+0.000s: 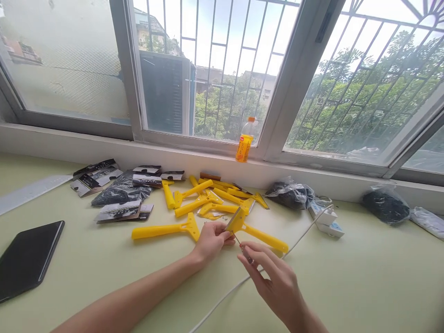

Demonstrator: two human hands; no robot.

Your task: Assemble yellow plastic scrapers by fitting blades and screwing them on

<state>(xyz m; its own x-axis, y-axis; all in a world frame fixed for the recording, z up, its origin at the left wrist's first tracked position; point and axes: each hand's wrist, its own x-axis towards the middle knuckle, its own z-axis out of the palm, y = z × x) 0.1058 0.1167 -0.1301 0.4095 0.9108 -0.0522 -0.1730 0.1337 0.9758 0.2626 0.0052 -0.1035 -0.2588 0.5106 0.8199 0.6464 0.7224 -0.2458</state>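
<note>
My left hand (212, 243) is closed on the head of a yellow scraper (265, 238), whose metal blade edge points up and whose handle extends to the right. In my right hand (272, 273) is a small screwdriver (247, 253), its thin shaft reaching the scraper's head. The exact contact of the tip is too small to make out. Left of my left hand lies another yellow scraper (161, 230) on the table. Several more yellow scraper parts (192, 206) are heaped just beyond my hands, with tiny screws (225, 218) near them.
Black printed cards (120, 212) and a black plastic bag (114, 189) lie at the left, near a dark tablet (31, 256). An orange drink bottle (245, 143) stands on the sill. A white cable (225, 296) runs under my right hand to a power strip (326, 219). Bagged black items (385, 203) sit right.
</note>
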